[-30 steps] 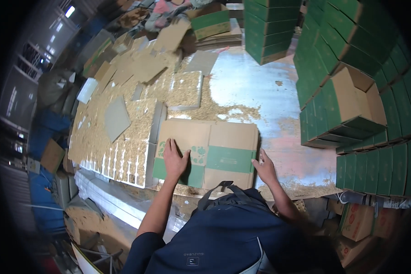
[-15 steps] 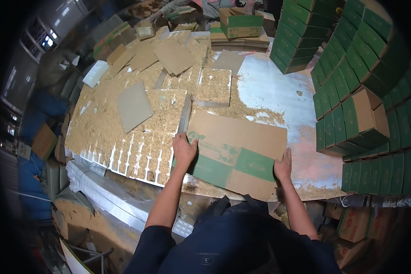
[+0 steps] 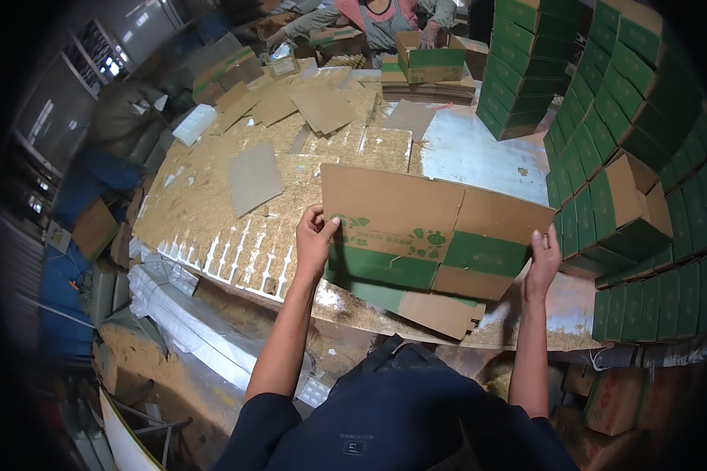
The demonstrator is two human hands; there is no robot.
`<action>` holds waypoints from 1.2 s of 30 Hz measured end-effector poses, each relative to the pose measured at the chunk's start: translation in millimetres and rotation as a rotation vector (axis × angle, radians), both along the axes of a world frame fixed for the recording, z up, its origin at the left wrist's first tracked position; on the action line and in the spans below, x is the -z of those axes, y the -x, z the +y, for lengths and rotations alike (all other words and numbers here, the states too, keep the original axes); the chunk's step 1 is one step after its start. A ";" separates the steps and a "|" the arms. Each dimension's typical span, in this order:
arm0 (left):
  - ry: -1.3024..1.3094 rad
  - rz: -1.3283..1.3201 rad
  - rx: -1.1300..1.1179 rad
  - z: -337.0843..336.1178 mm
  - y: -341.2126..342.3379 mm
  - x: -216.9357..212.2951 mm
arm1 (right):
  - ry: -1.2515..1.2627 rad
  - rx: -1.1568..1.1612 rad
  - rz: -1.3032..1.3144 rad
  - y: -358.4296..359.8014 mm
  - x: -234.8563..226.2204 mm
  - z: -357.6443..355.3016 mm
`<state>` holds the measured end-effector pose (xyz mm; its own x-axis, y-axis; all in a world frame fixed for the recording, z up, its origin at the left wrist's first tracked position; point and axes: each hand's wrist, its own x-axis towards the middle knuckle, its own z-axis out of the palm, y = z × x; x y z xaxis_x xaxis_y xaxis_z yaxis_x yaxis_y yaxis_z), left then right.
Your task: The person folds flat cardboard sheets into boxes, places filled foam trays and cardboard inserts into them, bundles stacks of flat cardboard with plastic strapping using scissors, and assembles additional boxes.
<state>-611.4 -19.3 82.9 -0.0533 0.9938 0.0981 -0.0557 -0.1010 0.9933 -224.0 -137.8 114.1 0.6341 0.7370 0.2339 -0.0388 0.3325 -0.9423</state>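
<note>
Flattened green-and-brown carton (image 3: 424, 235) hangs mid-frame, lifted off the worktable (image 3: 479, 149): your left hand (image 3: 314, 239) pinches its left edge, your right hand (image 3: 543, 255) its right. Sawdust and cardboard sheets (image 3: 255, 177) litter the tabletop at upper left; stacked green boxes (image 3: 636, 118) wall the right side.

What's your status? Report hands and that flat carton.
Left hand and right hand grip flat carton by its side edges. Carton raised off table. Nothing between hands.

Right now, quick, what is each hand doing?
Left hand: closed on the left edge of the flat cardboard box, lifted off the table.
Right hand: closed on its right edge.
</note>
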 end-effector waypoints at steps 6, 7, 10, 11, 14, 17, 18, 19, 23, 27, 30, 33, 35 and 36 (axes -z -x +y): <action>0.003 -0.136 0.031 -29.4 -18.6 -31.5 | 0.140 -0.038 -0.088 -36.6 18.4 -2.0; 0.048 -0.159 0.012 -31.9 -15.9 -30.3 | 0.152 -0.011 -0.083 -33.0 18.6 -3.7; 0.112 -0.197 0.045 -44.9 -15.8 -49.2 | 0.181 -0.014 -0.046 -32.6 17.3 -8.7; 0.134 -0.213 0.096 -48.0 -16.9 -57.5 | 0.198 -0.008 -0.029 -33.5 15.7 -9.9; 0.210 -0.122 0.295 -46.0 -6.3 -71.0 | 0.156 0.025 0.073 -37.5 18.7 -7.8; 0.266 0.029 0.505 -44.5 11.5 -74.8 | 0.218 -0.007 0.056 -17.2 -10.9 -18.0; 0.247 0.102 0.603 -45.4 12.0 -80.1 | 0.212 0.004 0.054 -17.4 -8.7 -19.9; 0.227 0.177 0.700 -43.6 12.6 -86.3 | 0.173 0.001 0.079 -20.8 -2.2 -21.0; 0.276 0.251 0.809 -41.1 12.7 -94.5 | 0.127 -0.087 0.179 -23.8 1.4 -40.1; 0.183 0.289 0.802 -47.6 6.7 -94.7 | 0.111 -0.179 0.182 -24.7 -1.7 -65.0; -0.036 0.511 0.749 -58.3 -1.7 -111.0 | 0.078 -0.159 0.226 -23.3 1.3 -73.1; -0.200 0.716 0.761 -61.7 -4.3 -123.4 | 0.025 -0.155 0.218 -14.6 -2.0 -70.2; -0.359 0.934 0.763 -60.0 -3.2 -118.1 | 0.018 -0.156 0.177 -7.1 -13.7 -64.6; -0.337 0.915 0.760 -54.3 -2.9 -121.4 | 0.008 -0.187 0.189 -5.7 -20.2 -62.0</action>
